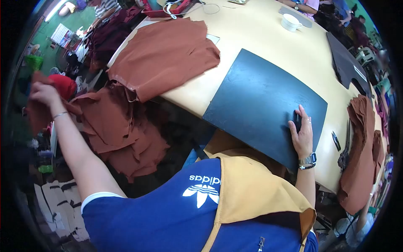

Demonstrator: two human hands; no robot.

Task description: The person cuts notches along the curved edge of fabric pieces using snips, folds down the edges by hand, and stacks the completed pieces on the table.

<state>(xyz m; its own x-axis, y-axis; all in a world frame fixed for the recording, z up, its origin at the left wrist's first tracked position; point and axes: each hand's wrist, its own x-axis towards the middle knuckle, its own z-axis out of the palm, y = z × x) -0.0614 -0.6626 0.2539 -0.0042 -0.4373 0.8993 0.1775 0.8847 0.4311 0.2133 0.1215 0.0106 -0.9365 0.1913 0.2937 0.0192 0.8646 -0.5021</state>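
Observation:
My left hand (44, 94) is stretched far out to the left, its fingers closed on a reddish-brown piece of leather or cloth (37, 115); motion blurs it somewhat. Below that hand, more brown pieces (107, 122) hang in a loose pile off the table's edge. My right hand (303, 134) rests on a black board (260, 101), thumb and fingers apart. A dark patch lies between thumb and forefinger; I cannot tell whether it is shadow or a small object. The board lies on the cream table (247, 27), its near edge toward my body.
A stack of brown sheets (163, 59) covers the table's left part. More brown pieces (359, 155) lie at the right, near small black snips (336, 140). A white cup (289, 22) and a red tray (168, 9) stand farther back. Other people are around the table.

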